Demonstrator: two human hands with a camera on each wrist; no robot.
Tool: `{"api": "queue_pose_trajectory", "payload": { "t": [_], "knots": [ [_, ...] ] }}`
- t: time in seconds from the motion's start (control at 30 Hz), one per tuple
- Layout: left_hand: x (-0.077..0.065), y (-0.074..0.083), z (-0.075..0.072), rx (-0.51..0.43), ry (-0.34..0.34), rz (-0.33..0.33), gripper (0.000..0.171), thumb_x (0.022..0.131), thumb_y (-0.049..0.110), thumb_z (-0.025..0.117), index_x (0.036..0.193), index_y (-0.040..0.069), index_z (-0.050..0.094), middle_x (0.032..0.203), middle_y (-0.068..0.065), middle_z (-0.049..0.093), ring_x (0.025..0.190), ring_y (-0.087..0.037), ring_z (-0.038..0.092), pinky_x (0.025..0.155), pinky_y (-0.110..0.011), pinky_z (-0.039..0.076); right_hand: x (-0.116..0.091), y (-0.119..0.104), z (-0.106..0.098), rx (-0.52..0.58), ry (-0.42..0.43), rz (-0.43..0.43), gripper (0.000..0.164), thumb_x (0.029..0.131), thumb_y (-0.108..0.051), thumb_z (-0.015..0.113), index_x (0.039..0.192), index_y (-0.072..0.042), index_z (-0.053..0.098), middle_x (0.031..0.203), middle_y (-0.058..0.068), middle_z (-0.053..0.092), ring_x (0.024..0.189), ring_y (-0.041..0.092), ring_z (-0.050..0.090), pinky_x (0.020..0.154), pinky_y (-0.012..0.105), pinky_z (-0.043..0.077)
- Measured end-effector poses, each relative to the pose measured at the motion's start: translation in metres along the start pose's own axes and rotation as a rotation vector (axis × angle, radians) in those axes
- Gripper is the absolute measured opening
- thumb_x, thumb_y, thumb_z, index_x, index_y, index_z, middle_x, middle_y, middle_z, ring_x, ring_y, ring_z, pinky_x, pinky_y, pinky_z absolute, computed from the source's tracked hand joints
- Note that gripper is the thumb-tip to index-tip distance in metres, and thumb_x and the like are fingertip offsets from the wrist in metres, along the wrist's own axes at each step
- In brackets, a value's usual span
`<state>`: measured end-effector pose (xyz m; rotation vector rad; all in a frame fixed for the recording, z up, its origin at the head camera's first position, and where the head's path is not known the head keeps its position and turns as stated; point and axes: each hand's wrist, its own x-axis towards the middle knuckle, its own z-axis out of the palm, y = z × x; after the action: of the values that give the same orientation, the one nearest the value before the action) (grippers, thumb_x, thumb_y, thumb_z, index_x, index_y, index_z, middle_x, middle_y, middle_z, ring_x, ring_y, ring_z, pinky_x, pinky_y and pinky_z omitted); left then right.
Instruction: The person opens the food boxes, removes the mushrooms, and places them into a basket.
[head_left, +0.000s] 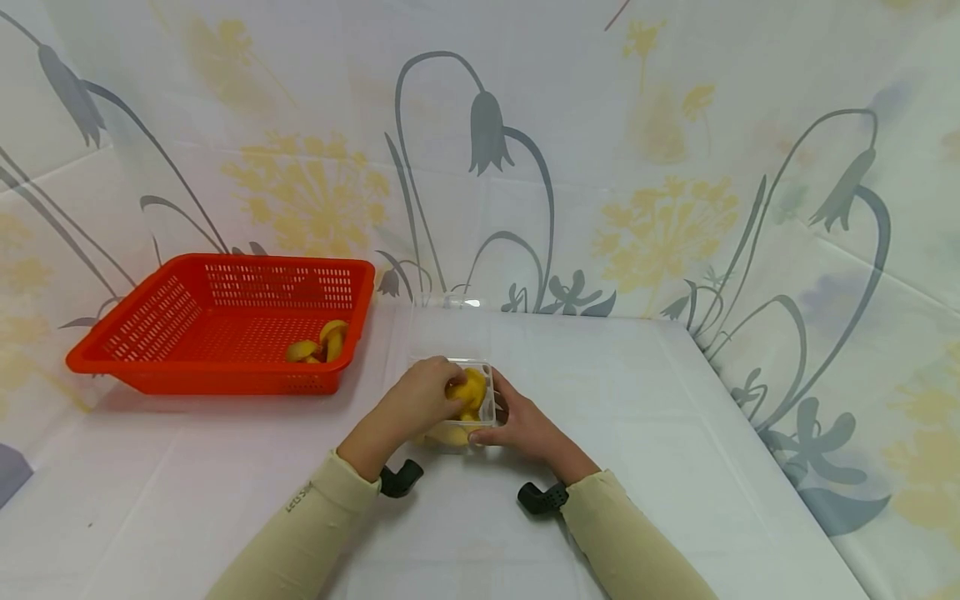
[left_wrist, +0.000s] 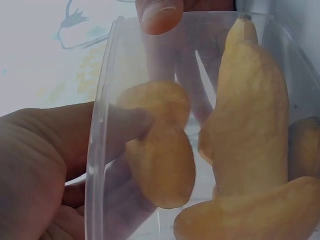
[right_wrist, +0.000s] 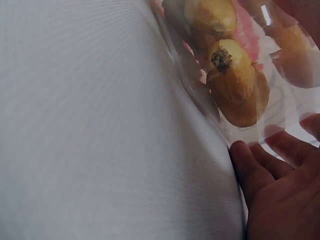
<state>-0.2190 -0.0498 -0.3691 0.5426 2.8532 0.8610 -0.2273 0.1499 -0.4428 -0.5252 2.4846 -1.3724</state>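
Note:
A clear plastic container [head_left: 487, 408] stands on the white table with plump yellow fruits in it that look like small bananas. In the head view my left hand [head_left: 420, 398] reaches over its left rim and pinches one small banana [head_left: 470, 390]. The left wrist view shows this banana [left_wrist: 162, 160] through the clear wall, the thumb on it, beside a longer banana [left_wrist: 252, 115]. My right hand [head_left: 525, 425] grips the container's right side from outside, thumb at the front. Through the wall in the right wrist view, a banana with a dark tip [right_wrist: 232, 70] shows.
A red perforated basket [head_left: 217, 379] stands at the left back, with a few small bananas [head_left: 333, 337] in its right front corner. The container's clear lid [head_left: 450, 329] stretches behind it. A flower-patterned cloth [head_left: 570, 167] hangs behind the table. A grey object [head_left: 11, 473] shows at the left edge.

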Motion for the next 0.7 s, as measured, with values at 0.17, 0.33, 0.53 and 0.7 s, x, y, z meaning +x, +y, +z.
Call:
{"api": "queue_pose_trajectory", "payload": {
  "t": [0.17, 0.33, 0.53, 0.7],
  "knots": [
    [-0.001, -0.001, -0.002, -0.024, 0.053, 0.023, 0.036, 0.088, 0.018, 0.072, 0.122, 0.009, 0.065, 0.112, -0.006, 0.063, 0.101, -0.02, 0.059, 0.096, -0.036, 0.053, 0.0, 0.0, 0.0, 0.001, -0.004, -0.01, 0.11, 0.074, -0.043, 0.082, 0.156, -0.033, 0.009, 0.162, -0.004, 0.019, 0.146, 0.025, 0.03, 0.115, 0.045, 0.033],
    [-0.003, 0.0, -0.005, -0.053, 0.079, 0.033, 0.038, 0.088, 0.017, 0.072, 0.124, 0.009, 0.065, 0.113, -0.006, 0.062, 0.103, -0.02, 0.059, 0.094, -0.035, 0.054, 0.001, 0.002, -0.001, -0.004, -0.005, -0.024, 0.109, 0.074, -0.044, 0.081, 0.156, -0.033, 0.009, 0.162, -0.004, 0.019, 0.146, 0.025, 0.031, 0.115, 0.045, 0.034],
    [-0.005, 0.0, -0.011, -0.084, 0.142, 0.075, 0.036, 0.089, 0.015, 0.069, 0.124, 0.009, 0.065, 0.118, -0.007, 0.062, 0.106, -0.022, 0.06, 0.094, -0.035, 0.055, 0.001, 0.004, -0.001, -0.008, -0.005, -0.042, 0.108, 0.074, -0.044, 0.081, 0.155, -0.036, 0.01, 0.16, -0.002, 0.025, 0.144, 0.024, 0.034, 0.114, 0.046, 0.035],
    [-0.007, -0.004, -0.016, -0.098, 0.221, 0.122, 0.035, 0.09, 0.015, 0.068, 0.125, 0.008, 0.064, 0.119, -0.008, 0.064, 0.106, -0.024, 0.063, 0.092, -0.037, 0.056, 0.002, 0.006, -0.001, -0.007, -0.002, -0.052, 0.11, 0.074, -0.042, 0.082, 0.156, -0.033, 0.009, 0.157, -0.001, 0.031, 0.144, 0.023, 0.035, 0.116, 0.045, 0.033]
  ]
}}
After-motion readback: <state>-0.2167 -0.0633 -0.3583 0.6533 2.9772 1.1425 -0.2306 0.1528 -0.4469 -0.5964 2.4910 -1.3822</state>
